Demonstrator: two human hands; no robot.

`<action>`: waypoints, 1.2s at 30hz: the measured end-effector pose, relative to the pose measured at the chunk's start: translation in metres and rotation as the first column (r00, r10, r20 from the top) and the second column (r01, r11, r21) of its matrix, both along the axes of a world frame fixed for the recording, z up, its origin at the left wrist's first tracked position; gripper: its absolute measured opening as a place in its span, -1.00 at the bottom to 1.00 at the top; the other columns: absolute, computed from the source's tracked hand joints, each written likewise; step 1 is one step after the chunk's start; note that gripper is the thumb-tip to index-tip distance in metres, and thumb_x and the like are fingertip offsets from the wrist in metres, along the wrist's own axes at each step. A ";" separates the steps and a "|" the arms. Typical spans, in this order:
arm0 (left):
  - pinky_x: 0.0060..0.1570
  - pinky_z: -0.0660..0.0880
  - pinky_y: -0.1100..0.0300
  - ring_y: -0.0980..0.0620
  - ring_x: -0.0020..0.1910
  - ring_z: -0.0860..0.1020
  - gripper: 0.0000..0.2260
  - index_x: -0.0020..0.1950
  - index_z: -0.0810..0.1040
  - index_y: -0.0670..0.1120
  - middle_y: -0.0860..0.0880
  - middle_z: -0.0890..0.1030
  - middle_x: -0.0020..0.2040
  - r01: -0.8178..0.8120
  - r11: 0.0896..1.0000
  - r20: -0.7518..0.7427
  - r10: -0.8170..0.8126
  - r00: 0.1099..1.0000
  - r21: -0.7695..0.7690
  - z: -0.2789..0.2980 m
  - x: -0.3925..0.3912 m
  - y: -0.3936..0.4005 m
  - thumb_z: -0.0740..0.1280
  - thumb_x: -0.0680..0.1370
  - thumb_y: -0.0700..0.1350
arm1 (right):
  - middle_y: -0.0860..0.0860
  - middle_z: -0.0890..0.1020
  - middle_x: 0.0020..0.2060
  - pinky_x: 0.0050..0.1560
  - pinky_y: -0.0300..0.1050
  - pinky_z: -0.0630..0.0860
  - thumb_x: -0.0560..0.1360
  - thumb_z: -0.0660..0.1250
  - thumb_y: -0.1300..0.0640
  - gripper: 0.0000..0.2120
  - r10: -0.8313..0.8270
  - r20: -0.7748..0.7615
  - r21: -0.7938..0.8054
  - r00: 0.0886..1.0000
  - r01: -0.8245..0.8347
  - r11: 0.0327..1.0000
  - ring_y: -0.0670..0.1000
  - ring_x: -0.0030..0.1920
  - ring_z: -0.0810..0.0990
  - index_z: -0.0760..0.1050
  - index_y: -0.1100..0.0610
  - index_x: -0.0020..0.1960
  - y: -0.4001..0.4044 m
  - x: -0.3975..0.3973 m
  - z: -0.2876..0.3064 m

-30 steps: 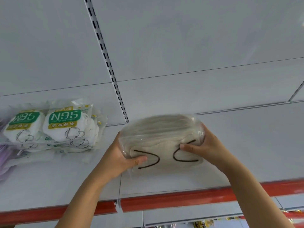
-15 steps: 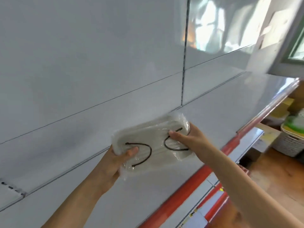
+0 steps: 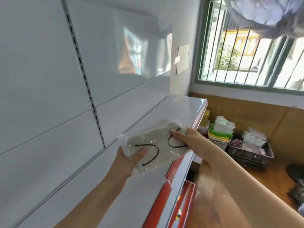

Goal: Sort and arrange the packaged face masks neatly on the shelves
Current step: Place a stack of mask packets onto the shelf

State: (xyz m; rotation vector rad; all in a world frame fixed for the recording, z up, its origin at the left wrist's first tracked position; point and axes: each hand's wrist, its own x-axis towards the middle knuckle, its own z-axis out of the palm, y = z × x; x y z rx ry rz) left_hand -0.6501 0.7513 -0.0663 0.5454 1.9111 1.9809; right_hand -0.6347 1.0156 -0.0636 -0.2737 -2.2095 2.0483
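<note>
1. A pack of face masks (image 3: 158,143) sits in the middle of the view. It is a clear, crinkly plastic bag with flat, pale grey-beige masks inside. Thin black ear loops curve across the top like two letter U shapes.
2. No words can be read on the pack.
3. The left hand (image 3: 130,159) grips the pack's near end, at about 7 o'clock from the pack's middle. Its thumb is pressed on top of the plastic and the fingers are hidden under it.
4. The right hand (image 3: 189,138) holds the pack's other end, at about 2 o'clock from the pack's middle. Its thumb lies on top, next to a black loop, and the fingers curl round behind.
5. The pack is at the front part of a white shelf (image 3: 172,106); whether it rests on it or is just above it cannot be told. The shelf is smooth and shiny, with a red strip (image 3: 172,168) along its front edge.
6. Behind the shelf is a shiny white back wall with a slotted metal rail (image 3: 83,74) running up it.
7. At 3 o'clock, down on a brown wooden floor, stand a white plastic basket (image 3: 219,142) and a dark wire basket (image 3: 253,155), both full of more packs.
8. At 1 o'clock is a window with green bars (image 3: 250,51).
</note>
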 end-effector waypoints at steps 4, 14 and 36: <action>0.32 0.49 0.03 0.10 0.21 0.65 -0.68 0.34 0.58 0.06 0.09 0.70 0.20 -0.052 0.995 -0.107 0.043 0.993 -0.085 -0.013 -0.084 0.095 0.44 0.58 -0.03 | 0.11 0.73 0.00 0.00 -0.13 0.63 0.39 0.49 -0.05 -0.56 0.087 -0.030 0.041 0.996 -0.086 0.995 0.07 0.00 0.72 0.59 0.18 0.16 0.100 -0.092 0.000; 0.21 0.56 0.12 0.16 0.12 0.66 -0.44 0.27 0.49 0.11 0.15 0.69 0.14 -0.429 0.882 -0.057 0.426 0.903 -0.195 -0.030 -0.301 0.316 0.60 0.35 0.17 | 0.00 0.72 0.05 0.05 -0.19 0.59 0.44 0.47 0.01 -0.64 0.240 -0.027 0.082 0.970 -0.237 0.968 0.01 0.10 0.69 0.55 0.06 0.20 0.306 -0.348 0.007; 0.56 0.19 -0.05 -0.02 0.58 0.19 0.04 0.65 0.00 -0.05 -0.08 0.20 0.60 -0.660 0.728 0.003 0.672 0.740 -0.185 -0.053 -0.358 0.408 0.37 0.36 0.41 | -0.06 0.18 0.58 0.58 0.07 0.01 0.46 -0.07 -0.52 -0.14 0.113 0.119 0.145 0.987 -0.129 0.981 0.03 0.57 0.15 0.05 -0.06 0.61 0.320 -0.472 -0.033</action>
